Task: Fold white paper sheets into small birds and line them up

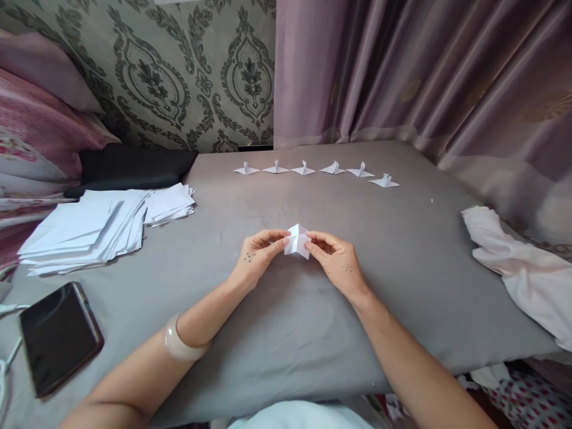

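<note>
A small folded piece of white paper [297,243] is held up over the middle of the grey-covered table [339,333], its creased flaps partly spread. My left hand [263,253] pinches its left edge between thumb and fingers. On the opposite edge, my right hand [336,257] grips it the same way. Both hands are closed on the paper, and the fingertips behind it are hidden. Beyond them, several folded paper birds [304,169] stand in a row near the far side of the table.
At the left lie a large stack of white paper [80,232] and a smaller paper stack [170,204], with a black pouch [134,164] behind. A dark phone [60,339] rests nearer, beside a white cable [5,363]. Crumpled pale cloth [522,274] lies along the right edge.
</note>
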A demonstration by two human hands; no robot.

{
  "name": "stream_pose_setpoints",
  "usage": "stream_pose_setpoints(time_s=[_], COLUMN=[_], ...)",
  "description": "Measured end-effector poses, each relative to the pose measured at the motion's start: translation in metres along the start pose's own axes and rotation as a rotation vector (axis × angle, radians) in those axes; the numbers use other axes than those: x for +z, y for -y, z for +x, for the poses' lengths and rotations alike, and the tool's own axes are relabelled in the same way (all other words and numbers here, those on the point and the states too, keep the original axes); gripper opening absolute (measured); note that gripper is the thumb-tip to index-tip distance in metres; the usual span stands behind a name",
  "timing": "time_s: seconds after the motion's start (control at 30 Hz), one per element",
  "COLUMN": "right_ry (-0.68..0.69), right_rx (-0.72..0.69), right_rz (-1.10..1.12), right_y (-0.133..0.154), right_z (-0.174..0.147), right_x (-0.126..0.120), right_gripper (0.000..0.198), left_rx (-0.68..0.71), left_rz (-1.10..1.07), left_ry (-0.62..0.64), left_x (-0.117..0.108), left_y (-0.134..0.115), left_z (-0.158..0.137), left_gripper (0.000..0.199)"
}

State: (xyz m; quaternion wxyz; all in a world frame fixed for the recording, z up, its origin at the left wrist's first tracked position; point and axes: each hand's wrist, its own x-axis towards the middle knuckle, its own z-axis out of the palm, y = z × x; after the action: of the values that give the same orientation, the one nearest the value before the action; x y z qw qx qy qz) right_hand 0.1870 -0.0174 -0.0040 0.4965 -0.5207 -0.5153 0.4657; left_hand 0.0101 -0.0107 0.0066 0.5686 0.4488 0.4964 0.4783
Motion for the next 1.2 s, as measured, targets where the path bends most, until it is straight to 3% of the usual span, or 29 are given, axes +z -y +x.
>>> stream_pose_setpoints(time_s=[0.17,0.53,0.93,1.2], right_ry=[-0.007,-0.004,0.035,0.087], right_rx=[-0.010,-0.108,-0.186,-0.294], right_rz=[-0.017,-0.074,-0.076,-0.208], right_y=[0.0005,0.0009,0.0039,0.0093], right_z=[0.0004,0.0001,-0.0013,-0.0039], right_x=[0.0003,-0.0007,0.0019,0.0016], right_gripper=[0.020,0.012,0.007,0.006], left_rx=[-0.009,0.100,0.287,0.458], left_rz=[0.024,0.177,0.245,0.376], left_ry=[0.037,-0.004,0.083,0.128], left_x=[0.0008,-0.0024,-0.0043,-0.0049], left_y=[-0.0007,0.0052,0.0042,0.0010], left_z=[-0.0009,0.0011,0.0003,-0.0011], left_gripper=[0.024,0.017,0.010,0.011])
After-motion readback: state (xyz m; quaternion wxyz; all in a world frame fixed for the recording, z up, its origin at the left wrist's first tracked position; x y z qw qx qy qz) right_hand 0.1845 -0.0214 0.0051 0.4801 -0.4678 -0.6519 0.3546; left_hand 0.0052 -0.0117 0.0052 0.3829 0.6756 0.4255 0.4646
